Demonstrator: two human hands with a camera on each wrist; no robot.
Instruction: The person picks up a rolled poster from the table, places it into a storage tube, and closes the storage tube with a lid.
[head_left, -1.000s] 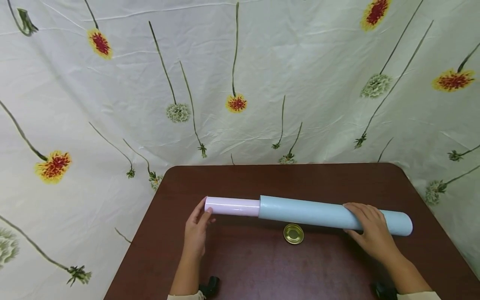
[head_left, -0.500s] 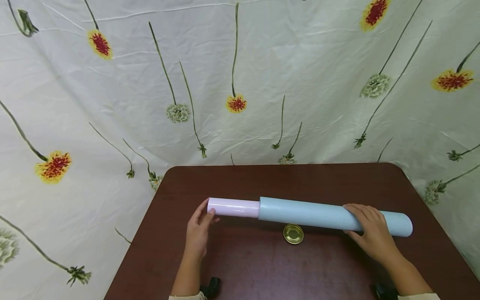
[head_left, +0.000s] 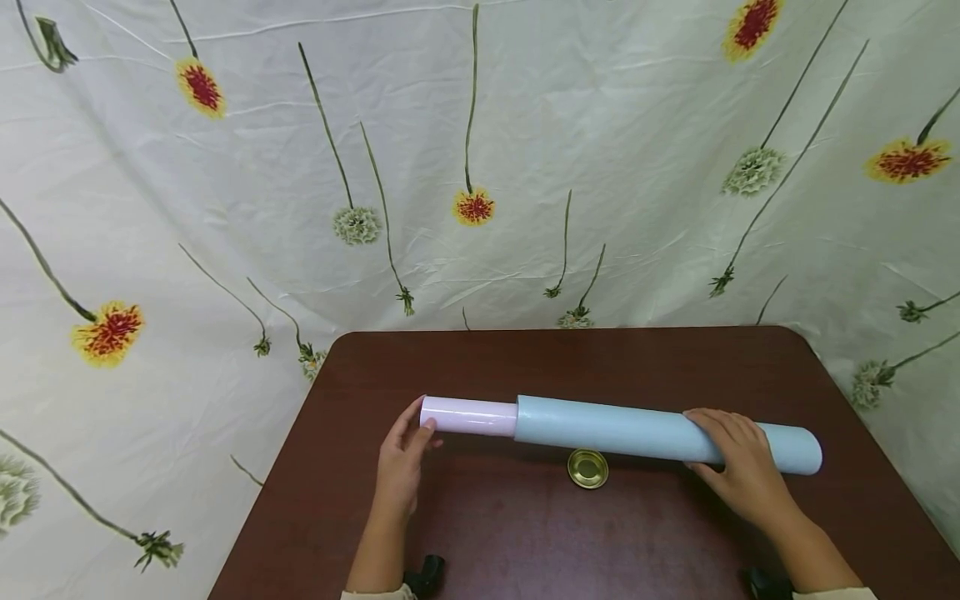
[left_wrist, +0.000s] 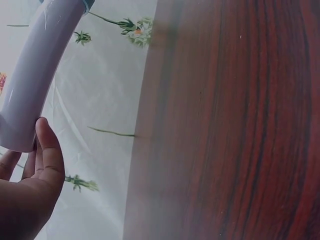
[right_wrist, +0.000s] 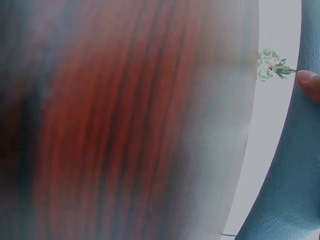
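Observation:
A glossy pale lilac tube (head_left: 472,417) lies partly inside a wider light blue tube (head_left: 600,423); its right part is hidden there. My left hand (head_left: 401,467) holds the lilac tube's left end between thumb and fingers. In the left wrist view, the thumb tip presses the side of the lilac tube (left_wrist: 37,75) near its end. Farther right, my right hand (head_left: 742,462) grips the blue tube from above near its right end. A fingertip rests on the blue tube (right_wrist: 285,175) in the right wrist view. Both tubes are held roughly level, sloping slightly down to the right.
A small round gold-coloured lid or dish (head_left: 587,469) lies on the dark brown wooden table (head_left: 525,533), just in front of the blue tube. Behind the table hangs a white cloth (head_left: 420,167) printed with flowers.
My left hand has moved to the right, and the lilac tube has slid farther into the blue one. My right hand and the blue tube have barely moved.

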